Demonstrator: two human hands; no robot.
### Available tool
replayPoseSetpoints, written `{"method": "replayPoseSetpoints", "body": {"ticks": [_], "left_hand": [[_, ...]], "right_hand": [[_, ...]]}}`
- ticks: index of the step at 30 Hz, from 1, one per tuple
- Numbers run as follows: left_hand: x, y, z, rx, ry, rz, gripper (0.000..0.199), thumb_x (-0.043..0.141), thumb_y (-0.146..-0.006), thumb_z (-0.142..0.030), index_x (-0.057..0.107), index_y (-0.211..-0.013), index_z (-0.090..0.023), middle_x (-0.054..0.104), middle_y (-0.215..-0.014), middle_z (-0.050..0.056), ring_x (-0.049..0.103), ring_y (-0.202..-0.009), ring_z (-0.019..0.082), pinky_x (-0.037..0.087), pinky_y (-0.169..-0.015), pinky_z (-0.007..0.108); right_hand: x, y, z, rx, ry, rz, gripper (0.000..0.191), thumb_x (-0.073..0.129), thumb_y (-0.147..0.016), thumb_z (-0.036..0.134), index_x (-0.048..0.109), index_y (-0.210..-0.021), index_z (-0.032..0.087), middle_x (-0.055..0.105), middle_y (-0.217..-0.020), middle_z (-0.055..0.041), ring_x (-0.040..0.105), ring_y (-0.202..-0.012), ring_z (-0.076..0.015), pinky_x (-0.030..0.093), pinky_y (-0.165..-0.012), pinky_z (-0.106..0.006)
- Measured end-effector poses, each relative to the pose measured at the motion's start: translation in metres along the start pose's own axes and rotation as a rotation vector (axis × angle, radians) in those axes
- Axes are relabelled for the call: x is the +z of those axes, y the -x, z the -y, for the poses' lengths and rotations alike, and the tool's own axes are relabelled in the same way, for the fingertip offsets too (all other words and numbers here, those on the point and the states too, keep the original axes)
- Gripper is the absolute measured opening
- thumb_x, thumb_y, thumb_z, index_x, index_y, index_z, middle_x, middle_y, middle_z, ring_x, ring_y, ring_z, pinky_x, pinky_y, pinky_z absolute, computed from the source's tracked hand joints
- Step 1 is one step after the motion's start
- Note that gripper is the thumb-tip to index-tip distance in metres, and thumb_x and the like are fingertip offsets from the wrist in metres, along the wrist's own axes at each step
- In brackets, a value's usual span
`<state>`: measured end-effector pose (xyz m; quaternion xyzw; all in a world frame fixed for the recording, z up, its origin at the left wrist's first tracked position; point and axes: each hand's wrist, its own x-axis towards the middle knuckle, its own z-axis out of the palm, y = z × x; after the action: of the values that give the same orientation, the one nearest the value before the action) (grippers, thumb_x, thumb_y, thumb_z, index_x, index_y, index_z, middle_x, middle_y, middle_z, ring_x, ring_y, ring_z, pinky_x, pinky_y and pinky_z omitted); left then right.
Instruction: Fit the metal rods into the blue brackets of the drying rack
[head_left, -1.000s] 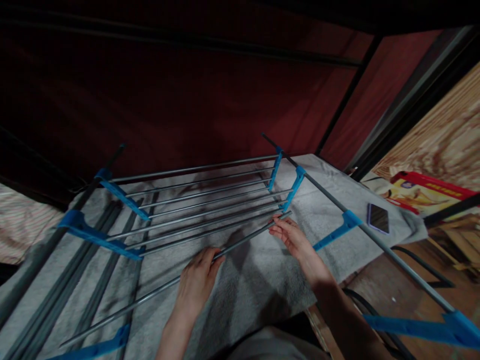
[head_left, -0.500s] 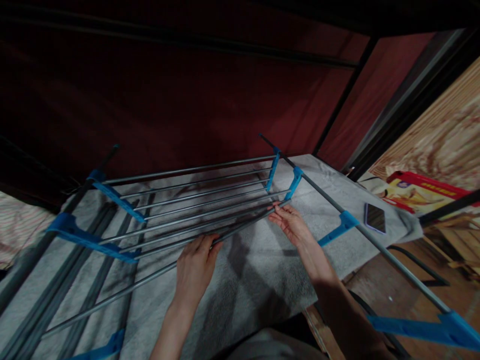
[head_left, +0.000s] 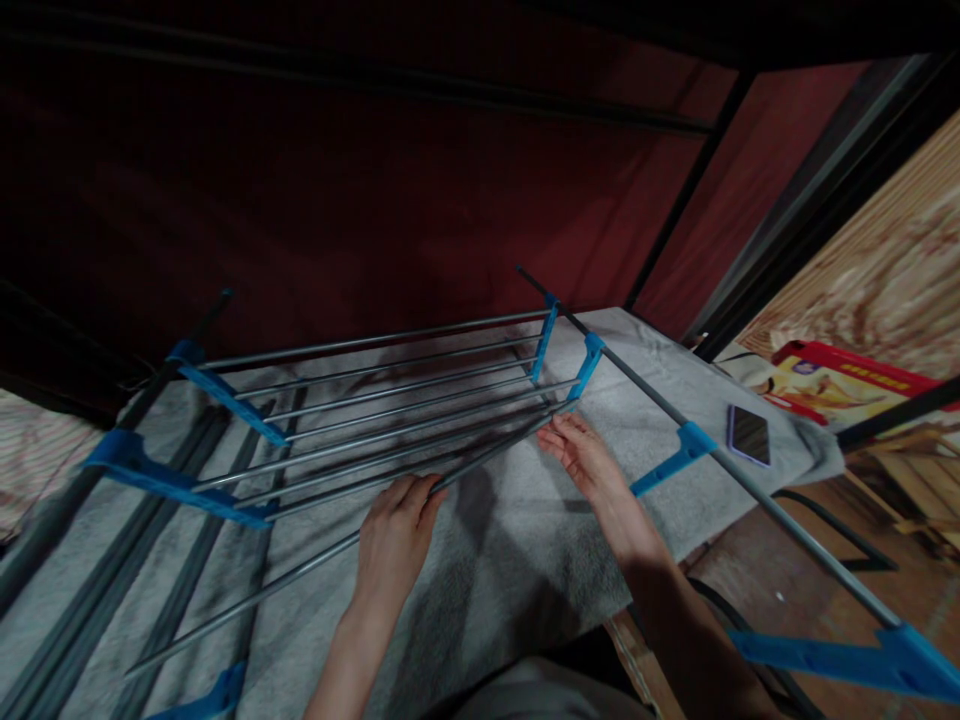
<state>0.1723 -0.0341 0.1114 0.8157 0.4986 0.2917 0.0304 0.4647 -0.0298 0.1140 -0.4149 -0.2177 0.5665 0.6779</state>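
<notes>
A grey metal tube (head_left: 255, 600) slants up across the cloth from lower left to the rack. My left hand (head_left: 399, 530) wraps round its middle. The fingers of my right hand (head_left: 581, 455) pinch it near its far end, close to a blue plastic bracket (head_left: 586, 368). That end meets or overlaps the bracket; I cannot tell whether it sits inside. Behind both hands, several rack tubes (head_left: 405, 430) run between the right brackets and the left blue brackets (head_left: 180, 487). My right forearm passes beside another blue bracket (head_left: 675, 460) on the long right pole (head_left: 649, 388).
Loose grey tubes (head_left: 112, 575) lie on the grey cloth (head_left: 517, 560) at left. A phone (head_left: 750, 436) rests near the cloth's right edge, with a red and yellow box (head_left: 840, 385) beyond. One more blue bracket (head_left: 847, 660) juts out at lower right. A dark red panel (head_left: 375, 220) stands behind.
The held tube has shifted right and slightly up along its length, its near end moving inward. My left hand has moved a little right with it; my right hand stays by the bracket.
</notes>
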Motion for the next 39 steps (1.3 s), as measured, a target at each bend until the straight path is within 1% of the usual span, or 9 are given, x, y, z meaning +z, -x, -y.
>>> {"method": "replayPoseSetpoints", "body": {"ticks": [3,6,14,20,23,26,29,34,39], "left_hand": [[0.003,0.004,0.002,0.018,0.001,-0.008,0.038,0.042,-0.104,-0.043,0.073,-0.11,-0.021,0.075,-0.101,0.007,0.07,-0.091,0.023,0.054,-0.081,0.035],[0.003,0.002,0.0,0.023,0.004,-0.007,0.035,0.044,-0.103,-0.041,0.072,-0.111,-0.021,0.075,-0.1,0.006,0.07,-0.089,0.022,0.054,-0.08,0.034],[0.002,-0.017,-0.014,0.029,-0.023,-0.023,0.03,0.05,-0.102,-0.035,0.073,-0.111,-0.019,0.074,-0.097,0.007,0.071,-0.086,0.022,0.053,-0.076,0.033],[0.005,-0.03,-0.027,0.0,-0.004,0.016,0.028,0.053,-0.1,-0.032,0.074,-0.113,-0.018,0.074,-0.098,0.007,0.071,-0.088,0.023,0.054,-0.077,0.033],[0.007,-0.031,-0.031,-0.02,0.005,0.061,0.027,0.054,-0.1,-0.031,0.073,-0.115,-0.019,0.074,-0.1,0.007,0.071,-0.09,0.023,0.054,-0.078,0.033],[0.011,-0.029,-0.033,-0.032,0.024,0.095,0.027,0.054,-0.1,-0.031,0.072,-0.117,-0.02,0.075,-0.104,0.007,0.071,-0.092,0.022,0.055,-0.081,0.033],[0.013,-0.025,-0.032,-0.031,0.044,0.092,0.027,0.054,-0.1,-0.031,0.071,-0.117,-0.02,0.075,-0.105,0.007,0.071,-0.094,0.023,0.056,-0.082,0.034],[0.016,-0.014,-0.023,0.002,0.066,0.094,0.025,0.056,-0.099,-0.03,0.071,-0.116,-0.02,0.075,-0.104,0.006,0.071,-0.094,0.023,0.056,-0.082,0.034],[0.02,0.002,-0.01,-0.049,0.05,0.176,0.025,0.055,-0.098,-0.027,0.071,-0.116,-0.021,0.075,-0.104,0.006,0.072,-0.094,0.023,0.057,-0.082,0.034]], "right_hand": [[-0.001,0.003,-0.001,0.002,0.009,-0.024,0.032,0.093,-0.068,0.036,0.068,-0.081,0.021,0.072,-0.075,0.0003,0.072,-0.071,-0.0145,0.061,-0.074,-0.025],[0.0,0.002,0.003,0.0,0.018,-0.008,0.031,0.093,-0.068,0.034,0.07,-0.082,0.02,0.073,-0.078,-0.0005,0.072,-0.072,-0.0134,0.061,-0.076,-0.025],[0.007,-0.004,0.017,-0.06,0.068,0.013,0.026,0.088,-0.073,0.031,0.075,-0.094,0.022,0.078,-0.094,-0.0026,0.073,-0.081,-0.0145,0.061,-0.074,-0.024],[0.011,0.0,0.015,-0.039,0.075,0.011,0.028,0.087,-0.074,0.03,0.075,-0.097,0.021,0.079,-0.097,-0.0047,0.074,-0.079,-0.0151,0.061,-0.073,-0.025],[0.014,0.002,0.014,-0.036,0.031,0.034,0.029,0.089,-0.071,0.031,0.075,-0.094,0.021,0.078,-0.092,-0.0037,0.074,-0.079,-0.0163,0.061,-0.072,-0.026],[0.017,0.004,0.012,-0.035,-0.005,0.054,0.027,0.09,-0.07,0.03,0.073,-0.09,0.022,0.076,-0.087,-0.0003,0.074,-0.079,-0.0161,0.061,-0.071,-0.025],[0.02,0.005,0.008,-0.028,-0.009,0.059,0.026,0.09,-0.071,0.031,0.072,-0.086,0.022,0.074,-0.083,0.0015,0.073,-0.075,-0.0142,0.061,-0.07,-0.024],[0.022,0.003,0.003,-0.015,-0.026,0.054,0.028,0.092,-0.069,0.034,0.069,-0.081,0.021,0.072,-0.08,0.0033,0.068,-0.066,-0.0107,0.061,-0.071,-0.025],[0.013,0.004,-0.008,0.043,-0.031,0.037,0.029,0.093,-0.068,0.034,0.071,-0.081,0.021,0.075,-0.084,0.0006,0.071,-0.073,-0.0137,0.062,-0.077,-0.029]]}}
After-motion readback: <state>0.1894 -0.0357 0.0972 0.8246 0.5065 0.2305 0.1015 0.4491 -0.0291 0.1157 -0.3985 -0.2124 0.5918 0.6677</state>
